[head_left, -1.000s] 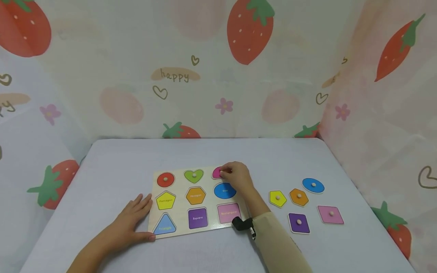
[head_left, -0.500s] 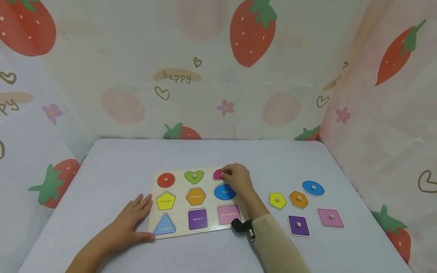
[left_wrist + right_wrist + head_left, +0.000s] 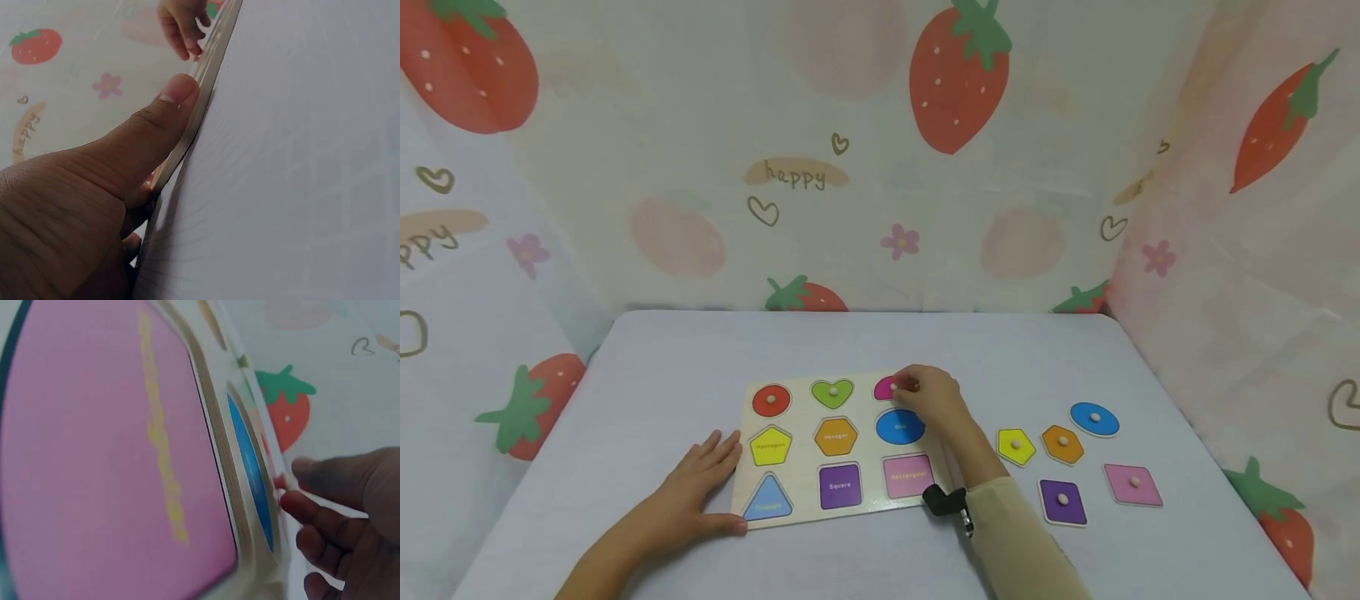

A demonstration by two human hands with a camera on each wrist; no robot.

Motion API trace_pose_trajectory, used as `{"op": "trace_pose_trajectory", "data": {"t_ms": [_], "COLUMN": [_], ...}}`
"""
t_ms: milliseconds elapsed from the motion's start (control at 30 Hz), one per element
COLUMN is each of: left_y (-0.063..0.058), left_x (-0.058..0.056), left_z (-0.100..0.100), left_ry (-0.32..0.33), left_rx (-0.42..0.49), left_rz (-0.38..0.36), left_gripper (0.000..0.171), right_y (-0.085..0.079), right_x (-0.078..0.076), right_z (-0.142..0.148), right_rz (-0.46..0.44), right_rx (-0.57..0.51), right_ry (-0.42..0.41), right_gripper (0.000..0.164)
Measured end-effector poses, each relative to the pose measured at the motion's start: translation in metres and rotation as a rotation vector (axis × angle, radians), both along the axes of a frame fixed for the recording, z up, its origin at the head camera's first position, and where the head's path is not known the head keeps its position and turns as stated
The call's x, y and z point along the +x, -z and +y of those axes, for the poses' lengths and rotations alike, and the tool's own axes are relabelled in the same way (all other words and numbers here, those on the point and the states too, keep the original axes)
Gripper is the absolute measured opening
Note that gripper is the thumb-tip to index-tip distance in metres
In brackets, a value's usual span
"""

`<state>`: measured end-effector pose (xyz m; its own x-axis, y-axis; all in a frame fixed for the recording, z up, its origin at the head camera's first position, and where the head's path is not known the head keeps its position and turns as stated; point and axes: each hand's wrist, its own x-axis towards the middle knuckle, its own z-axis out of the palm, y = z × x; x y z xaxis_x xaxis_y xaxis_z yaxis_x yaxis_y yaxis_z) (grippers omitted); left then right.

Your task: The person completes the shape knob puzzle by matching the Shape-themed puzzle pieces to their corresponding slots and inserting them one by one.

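Note:
A wooden shape puzzle board (image 3: 801, 460) lies on the table. In the head view, my right hand (image 3: 934, 400) is at its far right corner, over a magenta rounded piece (image 3: 882, 388) that it partly hides. The piece's pale knob (image 3: 892, 387) shows at the fingertips. In the right wrist view, thumb and index finger stand slightly apart beside that knob (image 3: 284, 482). My left hand (image 3: 692, 487) rests along the board's left side with fingers extended; its thumb (image 3: 178, 90) touches the board's edge. A knobbed red circle (image 3: 771, 401) and green heart (image 3: 832, 393) sit in the board.
Right of the board lie loose knobbed pieces: a yellow pentagon (image 3: 1016, 447), orange hexagon (image 3: 1063, 445), blue oval (image 3: 1094, 419), purple square (image 3: 1063, 502) and pink rectangle (image 3: 1132, 485). A black wrist camera (image 3: 943, 501) hangs over the board's near right corner. Strawberry-print cloth (image 3: 850, 108) surrounds the table.
The head view has shifted slightly. My right hand stays at the magenta piece, and its knob now shows at the fingertips, more visible than before. The left hand keeps its place.

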<state>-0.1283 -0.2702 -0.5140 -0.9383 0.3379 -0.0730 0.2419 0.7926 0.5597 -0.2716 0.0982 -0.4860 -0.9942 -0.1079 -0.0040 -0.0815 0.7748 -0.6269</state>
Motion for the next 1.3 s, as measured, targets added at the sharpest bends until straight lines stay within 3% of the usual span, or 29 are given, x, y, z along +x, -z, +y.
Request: {"op": "trace_pose_trajectory", "data": {"t_ms": [167, 433, 700, 867, 1033, 1300], "left_y": [0.000, 0.000, 0.001, 0.001, 0.002, 0.003], "left_x": [0.001, 0.002, 0.001, 0.000, -0.001, -0.001], "left_z": [0.001, 0.000, 0.003, -0.001, -0.002, 0.002], "left_ry": [0.003, -0.003, 0.002, 0.008, 0.011, 0.004], "left_rx": [0.005, 0.002, -0.015, -0.002, 0.001, -0.002], "left_rz": [0.009, 0.022, 0.024, 0.031, 0.035, 0.010], "left_gripper": [0.118, 0.118, 0.118, 0.117, 0.118, 0.119], "right_y": [-0.015, -0.036, -0.030, -0.021, -0.013, 0.002], "right_x": [0.010, 0.035, 0.055, 0.063, 0.065, 0.063], "right_z": [0.013, 0.040, 0.082, 0.108, 0.129, 0.153], "right_rz": [0.047, 0.202, 0.344, 0.387, 0.378, 0.205], "right_rx": [0.041, 0.074, 0.109, 0.083, 0.077, 0.127], "right_ry": [-0.060, -0.107, -0.106, -0.090, -0.063, 0.017], "right_gripper": [0.027, 0.022, 0.017, 0.018, 0.020, 0.024]}}
